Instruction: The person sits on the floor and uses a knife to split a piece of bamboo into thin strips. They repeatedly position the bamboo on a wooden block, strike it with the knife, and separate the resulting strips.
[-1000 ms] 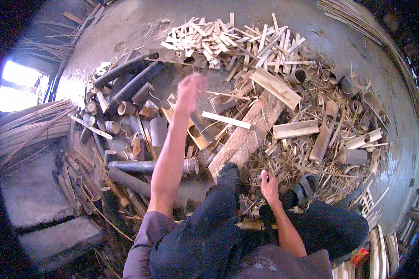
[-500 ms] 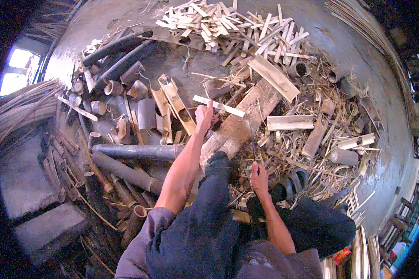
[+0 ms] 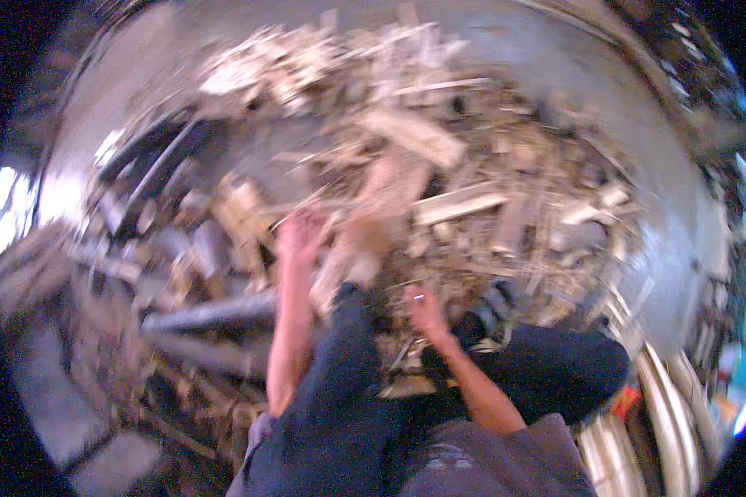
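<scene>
Blurred throughout, so grips are hard to read: the left hand (image 3: 300, 232) reaches out over a pale, rough wooden block (image 3: 365, 224) lying slantwise among split bamboo slats (image 3: 460, 203) and straw-like shavings; whether its fingers are spread or closed I cannot tell. Lower, the right hand (image 3: 425, 311) rests by the dark-trousered knee (image 3: 352, 302), curled around something small and pale, beside round dark bamboo tubes (image 3: 211, 313)

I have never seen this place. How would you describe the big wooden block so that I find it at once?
Start from the dark trousered knee at the lower centre; the wooden block runs up and to the right from it, across the littered floor. The left hand is at its left edge. It is one thick, pale brown slab, far wider than the thin splints and dark tubes around it.
</scene>
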`<state>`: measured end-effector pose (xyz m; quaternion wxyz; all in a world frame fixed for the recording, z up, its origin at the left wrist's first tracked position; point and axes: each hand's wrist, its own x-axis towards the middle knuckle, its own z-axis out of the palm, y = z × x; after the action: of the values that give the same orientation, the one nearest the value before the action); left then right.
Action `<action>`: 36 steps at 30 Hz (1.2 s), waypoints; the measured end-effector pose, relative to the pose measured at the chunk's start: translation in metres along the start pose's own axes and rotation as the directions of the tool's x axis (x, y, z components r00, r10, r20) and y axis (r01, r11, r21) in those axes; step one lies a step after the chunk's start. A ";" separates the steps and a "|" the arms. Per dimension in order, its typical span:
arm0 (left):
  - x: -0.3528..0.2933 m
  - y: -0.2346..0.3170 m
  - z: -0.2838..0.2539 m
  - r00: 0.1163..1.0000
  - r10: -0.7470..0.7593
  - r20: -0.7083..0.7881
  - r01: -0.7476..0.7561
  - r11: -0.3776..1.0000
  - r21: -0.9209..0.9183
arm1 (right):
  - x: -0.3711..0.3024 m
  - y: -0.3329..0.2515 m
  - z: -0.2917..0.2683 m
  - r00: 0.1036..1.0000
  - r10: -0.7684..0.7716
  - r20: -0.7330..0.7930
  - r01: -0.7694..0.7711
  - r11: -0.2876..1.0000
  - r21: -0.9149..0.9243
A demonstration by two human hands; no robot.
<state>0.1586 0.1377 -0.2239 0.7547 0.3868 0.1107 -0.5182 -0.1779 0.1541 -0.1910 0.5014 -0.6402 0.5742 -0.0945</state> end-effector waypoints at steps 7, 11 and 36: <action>-0.062 -0.014 0.042 0.861 0.436 0.263 -0.448 0.403 0.798 | -0.007 -0.027 -0.036 0.997 -0.072 -0.014 0.072 0.997 -0.006; -0.088 -0.031 0.055 0.846 0.367 0.388 -0.517 0.381 0.766 | -0.004 -0.036 -0.029 1.000 -0.007 0.021 0.007 1.000 -0.002; -0.132 -0.031 0.097 0.962 -0.164 0.220 -0.007 0.789 0.615 | 0.001 -0.078 -0.059 0.971 -0.238 0.022 0.234 0.928 -0.291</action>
<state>0.0511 0.1573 -0.0981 0.5749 0.5325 -0.1468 -0.6037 -0.1688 0.1096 -0.1048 0.3828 -0.7708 0.5039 -0.0729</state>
